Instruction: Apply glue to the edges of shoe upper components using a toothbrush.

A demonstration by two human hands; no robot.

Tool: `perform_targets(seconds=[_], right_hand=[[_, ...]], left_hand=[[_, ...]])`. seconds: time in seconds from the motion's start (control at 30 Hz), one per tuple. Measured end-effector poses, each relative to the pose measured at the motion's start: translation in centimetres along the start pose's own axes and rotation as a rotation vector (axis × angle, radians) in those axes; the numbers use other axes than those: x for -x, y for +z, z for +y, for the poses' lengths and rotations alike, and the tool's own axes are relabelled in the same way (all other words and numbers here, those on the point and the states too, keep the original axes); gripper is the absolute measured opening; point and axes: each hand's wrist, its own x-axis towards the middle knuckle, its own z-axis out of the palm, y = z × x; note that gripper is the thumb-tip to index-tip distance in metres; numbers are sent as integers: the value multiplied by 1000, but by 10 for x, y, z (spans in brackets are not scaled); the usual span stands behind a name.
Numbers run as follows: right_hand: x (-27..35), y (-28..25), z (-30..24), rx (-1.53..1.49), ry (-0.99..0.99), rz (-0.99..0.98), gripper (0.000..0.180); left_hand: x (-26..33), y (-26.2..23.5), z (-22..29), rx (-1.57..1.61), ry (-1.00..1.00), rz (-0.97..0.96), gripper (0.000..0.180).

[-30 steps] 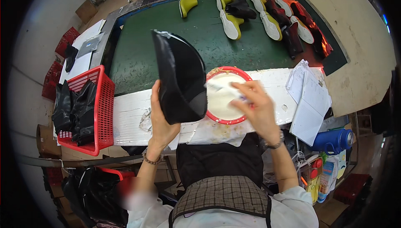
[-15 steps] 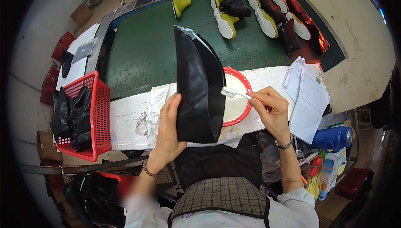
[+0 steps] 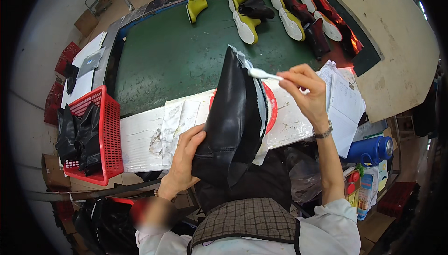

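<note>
My left hand (image 3: 183, 161) grips the black leather boot upper (image 3: 226, 115) low on its left side and holds it tilted over the table edge. White paste coats the upper's top tip and its right-hand inner edge. In my right hand (image 3: 305, 89) a white toothbrush (image 3: 266, 74) is pinched between thumb and fingers. Its head meets the coated edge near the upper's tip. Behind the upper stands a red-rimmed bowl (image 3: 272, 105), now mostly hidden; my left fingertips behind the leather are out of sight.
A red basket (image 3: 111, 133) of black leather pieces stands at the left. Stained paper (image 3: 172, 122) lies on the white board. Yellow lasts and dark boot uppers (image 3: 255, 6) occupy the green table's far side. Open notebooks (image 3: 343, 115) and a blue flask (image 3: 368, 151) are at the right.
The upper has turned and tipped to the right, lower over my lap, covering more of the bowl. My right hand has raised the toothbrush from over the bowl to the upper's tip.
</note>
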Motion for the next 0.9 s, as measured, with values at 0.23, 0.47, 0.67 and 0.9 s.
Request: perform_targets(seconds=[0.23, 0.47, 0.67, 0.9], right_hand=[[50, 7, -17, -69, 75, -46, 24], [71, 15, -33, -101, 89, -56, 27], [80, 20, -39, -73, 20, -77, 28], [83, 20, -55, -131, 52, -139, 25]], left_hand=[[0, 4, -2, -125, -131, 113, 92], [-26, 19, -4, -278, -75, 261, 91], [-33, 33, -19, -166, -59, 463, 96], [-49, 37, -33, -283, 70, 657, 83]])
